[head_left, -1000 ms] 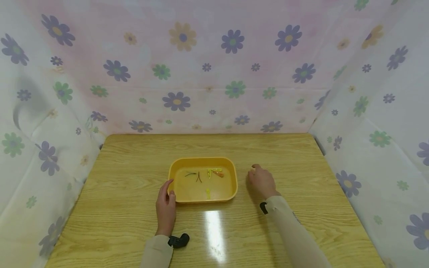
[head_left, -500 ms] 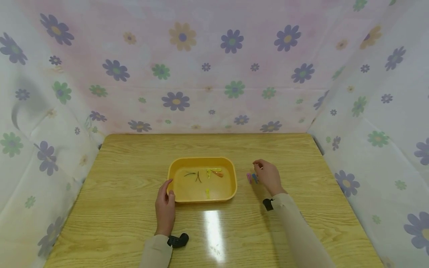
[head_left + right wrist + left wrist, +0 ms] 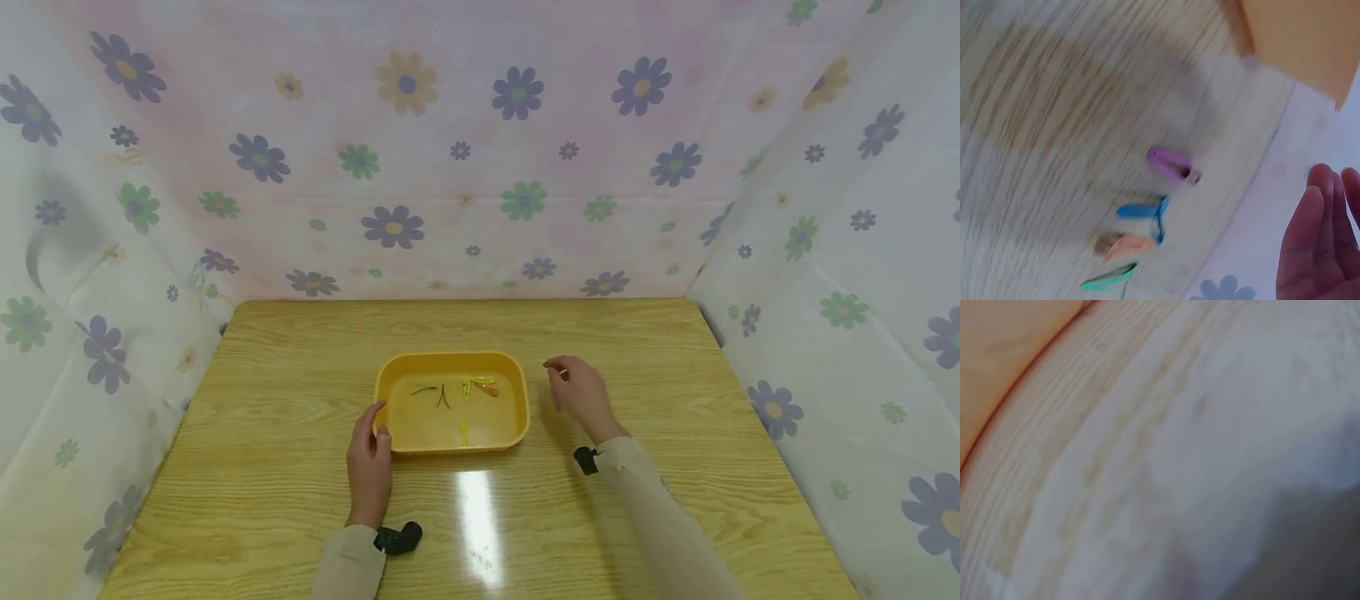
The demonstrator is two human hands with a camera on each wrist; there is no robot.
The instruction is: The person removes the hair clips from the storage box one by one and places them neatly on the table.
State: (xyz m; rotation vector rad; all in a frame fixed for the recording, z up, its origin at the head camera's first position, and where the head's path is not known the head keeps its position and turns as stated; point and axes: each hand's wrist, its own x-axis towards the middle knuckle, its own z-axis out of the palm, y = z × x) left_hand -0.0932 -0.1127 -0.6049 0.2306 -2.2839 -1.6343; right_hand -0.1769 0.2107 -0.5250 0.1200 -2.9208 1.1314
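My left hand (image 3: 369, 467) holds the near left corner of a yellow plastic tray (image 3: 450, 357), thumb and fingers at its rim. Just right of the tray, my right hand (image 3: 583, 394) hovers over small snap hair clips. In the right wrist view its fingers (image 3: 1297, 231) are extended, with nothing visible between them and the thumb. Below lie a purple hair clip (image 3: 1163, 164), a blue one (image 3: 1138, 211), an orange one (image 3: 1127, 246) and a green one (image 3: 1107, 283). From the head, the hand covers most of these; only the purple clip shows.
Inside the tray lie several hair clips: a dark green clip (image 3: 423, 389), a brownish clip (image 3: 443, 397), an orange clip (image 3: 487, 389) and yellow clips, one yellow clip (image 3: 463, 432) near the front. Flowered cloth (image 3: 480, 175) walls in the wooden table (image 3: 315, 333) at back and sides.
My right hand shifted right and away, showing the purple and blue clips, then came back left over them. The left hand, the tray and the clips inside it stayed put.
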